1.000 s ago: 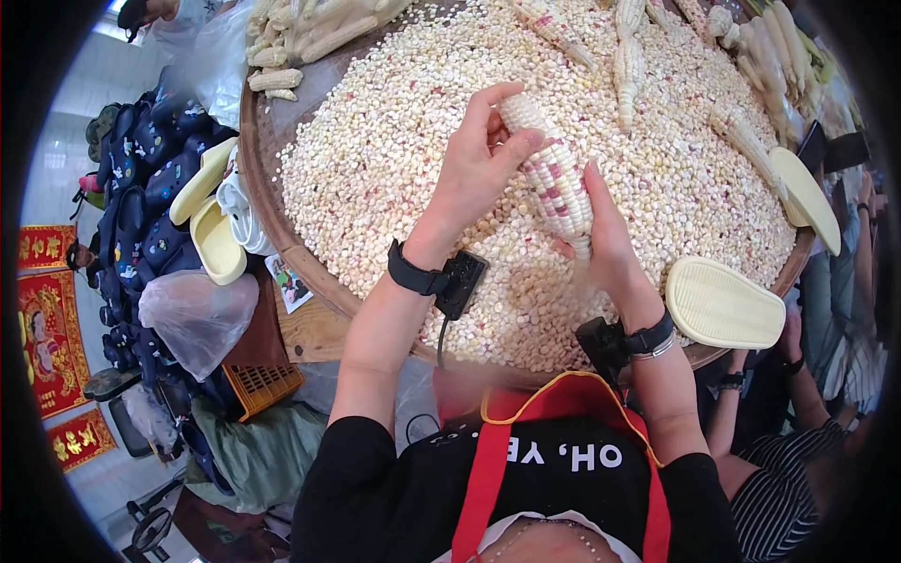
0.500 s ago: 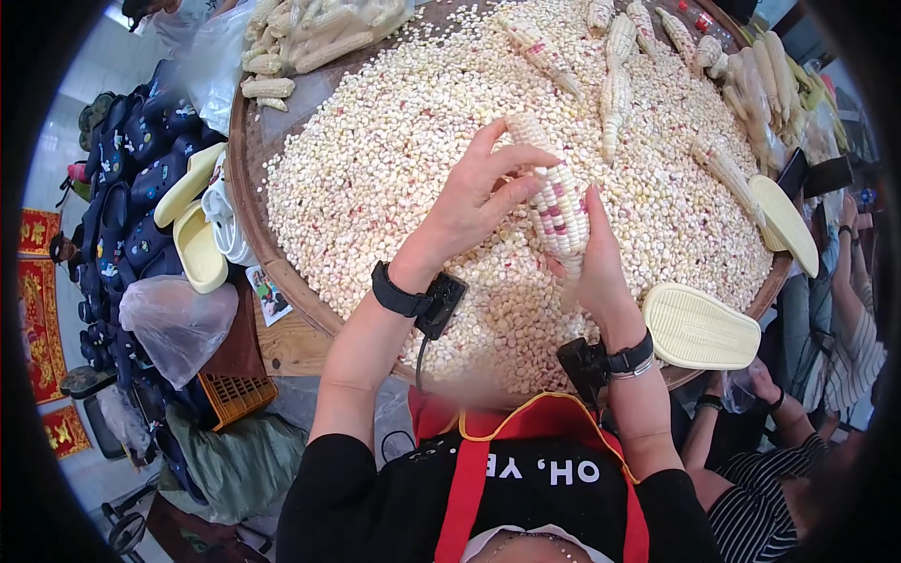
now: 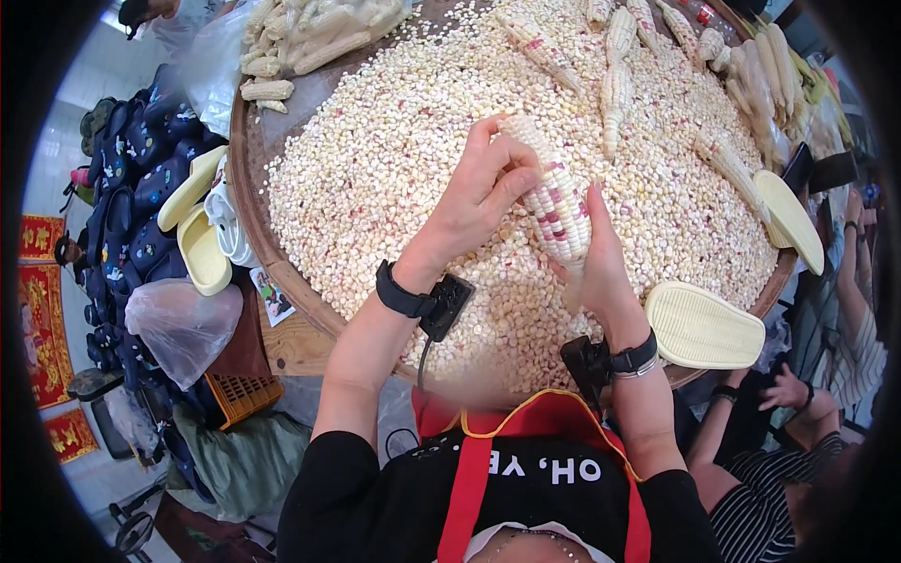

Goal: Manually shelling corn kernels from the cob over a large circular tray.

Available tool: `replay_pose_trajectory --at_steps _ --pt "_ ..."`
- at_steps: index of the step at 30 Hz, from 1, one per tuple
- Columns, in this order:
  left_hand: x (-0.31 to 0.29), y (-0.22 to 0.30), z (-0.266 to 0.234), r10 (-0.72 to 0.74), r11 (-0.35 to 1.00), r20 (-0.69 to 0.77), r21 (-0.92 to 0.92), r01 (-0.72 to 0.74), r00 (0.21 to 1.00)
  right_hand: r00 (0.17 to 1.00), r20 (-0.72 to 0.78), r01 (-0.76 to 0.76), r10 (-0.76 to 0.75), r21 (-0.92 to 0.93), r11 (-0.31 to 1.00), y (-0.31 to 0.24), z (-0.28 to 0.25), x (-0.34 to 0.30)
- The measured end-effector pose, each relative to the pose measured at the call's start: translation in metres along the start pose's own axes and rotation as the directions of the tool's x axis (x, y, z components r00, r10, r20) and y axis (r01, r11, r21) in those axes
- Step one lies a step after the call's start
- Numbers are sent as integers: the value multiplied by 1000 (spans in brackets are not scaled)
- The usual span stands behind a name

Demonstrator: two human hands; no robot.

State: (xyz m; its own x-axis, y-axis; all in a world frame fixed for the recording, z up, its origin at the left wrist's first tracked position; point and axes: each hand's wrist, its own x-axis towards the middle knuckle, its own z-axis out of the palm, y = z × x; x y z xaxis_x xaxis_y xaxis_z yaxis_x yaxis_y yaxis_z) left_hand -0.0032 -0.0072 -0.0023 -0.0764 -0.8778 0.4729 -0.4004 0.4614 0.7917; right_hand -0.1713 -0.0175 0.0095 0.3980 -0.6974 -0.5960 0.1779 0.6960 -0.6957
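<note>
"Where was the cob (image 3: 560, 214)?"

"Between the left hand (image 3: 474, 195) and right hand (image 3: 605, 269), above the kernels (image 3: 394, 141), in from the tray's (image 3: 241, 155) near edge."

"And the fingers (image 3: 507, 148)?"

"The left's, nearly closed, gripped its left side by the far end; the right's, half open, wrapped its near end."

Kernels (image 3: 404, 141) in tray (image 3: 302, 105), cobs (image 3: 616, 98) atop far side, slipper (image 3: 704, 326) right
</note>
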Motion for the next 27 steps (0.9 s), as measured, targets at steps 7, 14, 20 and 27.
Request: replay_pose_trajectory --at_steps 7,14,20,27 --pt "3 5 -14 83 996 104 -39 -80 991 989 143 -29 29 -1 1000 11 -12 11" --pt "-6 6 -5 -73 925 77 -368 97 994 961 248 101 -125 107 989 10 -14 13" --pt "-4 19 8 -169 886 -95 -450 109 981 942 261 186 -211 116 976 9 -19 14" --pt "-5 11 8 -321 822 -77 -518 237 944 942 218 247 -256 67 967 10 -4 4"
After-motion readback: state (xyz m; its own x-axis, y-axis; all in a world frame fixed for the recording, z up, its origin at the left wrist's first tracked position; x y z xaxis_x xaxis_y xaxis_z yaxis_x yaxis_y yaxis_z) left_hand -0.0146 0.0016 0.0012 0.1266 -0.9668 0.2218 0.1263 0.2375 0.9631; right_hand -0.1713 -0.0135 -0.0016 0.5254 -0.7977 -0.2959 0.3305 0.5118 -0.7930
